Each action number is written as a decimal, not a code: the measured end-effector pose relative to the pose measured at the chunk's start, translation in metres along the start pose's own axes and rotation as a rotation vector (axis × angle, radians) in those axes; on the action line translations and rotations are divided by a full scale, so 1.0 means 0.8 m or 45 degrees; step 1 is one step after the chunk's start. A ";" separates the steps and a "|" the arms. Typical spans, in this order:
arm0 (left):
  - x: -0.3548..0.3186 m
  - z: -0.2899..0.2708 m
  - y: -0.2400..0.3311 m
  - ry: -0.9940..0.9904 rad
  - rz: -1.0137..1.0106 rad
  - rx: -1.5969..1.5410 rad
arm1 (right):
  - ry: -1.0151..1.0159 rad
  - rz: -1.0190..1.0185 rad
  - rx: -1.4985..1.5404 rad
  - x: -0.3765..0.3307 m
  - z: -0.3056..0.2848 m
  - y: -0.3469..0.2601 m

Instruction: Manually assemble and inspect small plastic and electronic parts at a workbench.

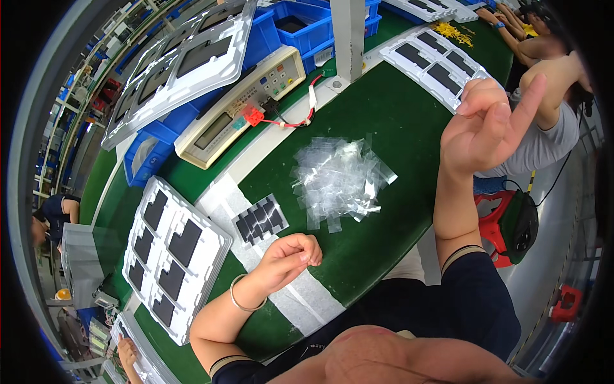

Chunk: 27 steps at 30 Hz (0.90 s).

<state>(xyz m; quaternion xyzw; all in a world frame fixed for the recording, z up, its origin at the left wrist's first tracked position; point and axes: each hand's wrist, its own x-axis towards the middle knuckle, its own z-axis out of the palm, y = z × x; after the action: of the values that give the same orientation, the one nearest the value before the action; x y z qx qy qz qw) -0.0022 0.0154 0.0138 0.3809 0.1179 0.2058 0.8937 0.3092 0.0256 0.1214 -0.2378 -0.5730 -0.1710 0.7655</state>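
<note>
My left hand (288,261) is held over the near part of the green table, fingers curled in and thumb against them; whatever it may hold is hidden. Just beyond it, a small sheet of black strips (261,220) lies partly on a white paper band (306,301) across the table. To its right spreads a loose pile of clear plastic film pieces (342,182). My right hand (483,128) is raised at the right, palm showing, one finger stretched out and the others loosely bent. Nothing shows in it. It overlaps the near corner of a white tray with black flat parts (432,64).
At the left stands a stack of white trays with black parts (173,256). A beige meter (240,109) with a red clip and cable sits behind, beside blue bins (297,25) and another tilted tray (185,70). A metal post (347,38) rises there. Co-workers sit at the right.
</note>
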 end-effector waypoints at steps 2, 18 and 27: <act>0.002 0.000 0.000 -0.018 0.002 0.000 | -0.012 -0.038 -0.028 0.003 0.001 -0.001; 0.004 0.003 0.000 -0.016 -0.028 -0.045 | -0.060 -0.116 -0.027 -0.005 0.009 -0.005; 0.001 0.006 0.007 -0.273 0.124 0.808 | -1.571 -0.089 0.127 -0.112 0.076 0.000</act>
<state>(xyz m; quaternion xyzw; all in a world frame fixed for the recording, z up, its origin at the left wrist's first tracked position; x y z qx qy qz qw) -0.0012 0.0158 0.0212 0.6648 0.0632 0.1602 0.7269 0.2352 0.0589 0.0496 -0.2377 -0.9247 0.0000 0.2974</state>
